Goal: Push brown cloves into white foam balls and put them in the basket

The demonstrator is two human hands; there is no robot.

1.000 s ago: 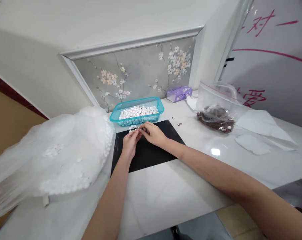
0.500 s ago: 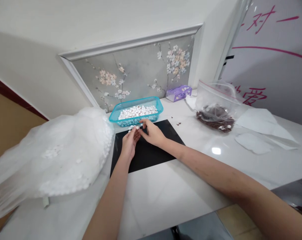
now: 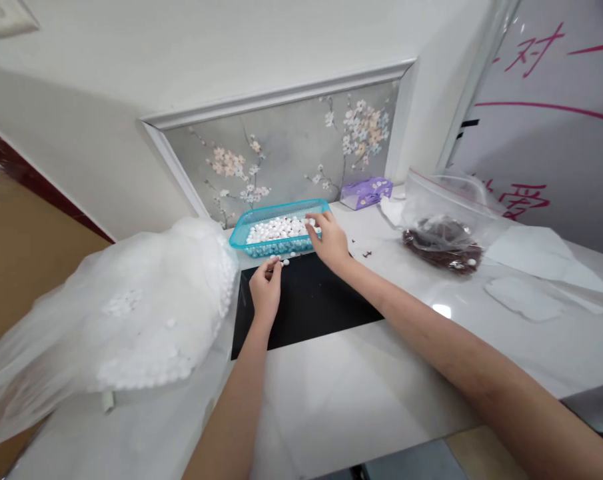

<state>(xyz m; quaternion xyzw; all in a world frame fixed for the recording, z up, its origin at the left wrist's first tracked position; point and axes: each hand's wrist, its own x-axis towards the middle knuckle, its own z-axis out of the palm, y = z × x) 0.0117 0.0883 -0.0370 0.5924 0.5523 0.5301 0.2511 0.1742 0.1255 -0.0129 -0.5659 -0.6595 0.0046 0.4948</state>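
Observation:
A blue plastic basket (image 3: 236, 238) of small white balls (image 3: 276, 229) stands at the back of a black mat (image 3: 326, 303). My left hand (image 3: 266, 287) is over the mat's back left part, its thumb and fingers pinched together with a small white ball (image 3: 286, 263) at the tips. A few more white balls lie by the basket's front edge, partly behind these fingers. My right hand (image 3: 330, 241) reaches over the basket's right front rim. Its thumb and fingers are apart, with the tips beside the white balls inside.
A big clear bag of white balls (image 3: 166, 300) fills the table's left side. Further right are a purple tissue pack (image 3: 368, 193), a zip bag with brown pieces (image 3: 444, 243) and white sheets (image 3: 541, 257). Brown bits (image 3: 367, 254) lie near the mat.
My right hand has parted from my left hand and moved up and right to the basket. My left hand stays pinched over the mat. The view has shifted slightly.

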